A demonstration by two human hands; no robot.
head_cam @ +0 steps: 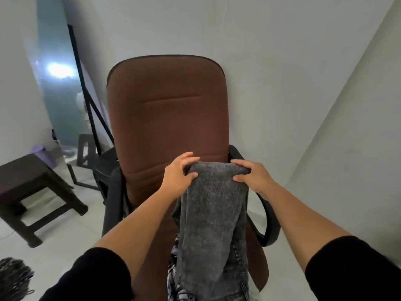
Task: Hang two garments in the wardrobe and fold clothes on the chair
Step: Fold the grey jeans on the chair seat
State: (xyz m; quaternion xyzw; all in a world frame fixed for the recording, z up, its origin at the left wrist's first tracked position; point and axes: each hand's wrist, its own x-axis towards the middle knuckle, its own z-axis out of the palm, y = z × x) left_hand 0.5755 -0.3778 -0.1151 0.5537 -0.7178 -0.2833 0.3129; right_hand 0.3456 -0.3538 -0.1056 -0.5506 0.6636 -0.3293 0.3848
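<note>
A brown office chair with black armrests faces me at the centre. Grey washed jeans lie lengthwise on its seat, folded over at the far end near the backrest. My left hand grips the left corner of that folded end. At the right corner, my right hand pinches the same fold. A patterned black-and-white garment peeks out under the jeans at the seat's front. No wardrobe is in view.
A dark wooden stool stands on the pale tiled floor at the left. A black stand and another small stool sit behind the chair by a mirror. A white wall runs behind and to the right. A dark fringed cloth lies at the lower left.
</note>
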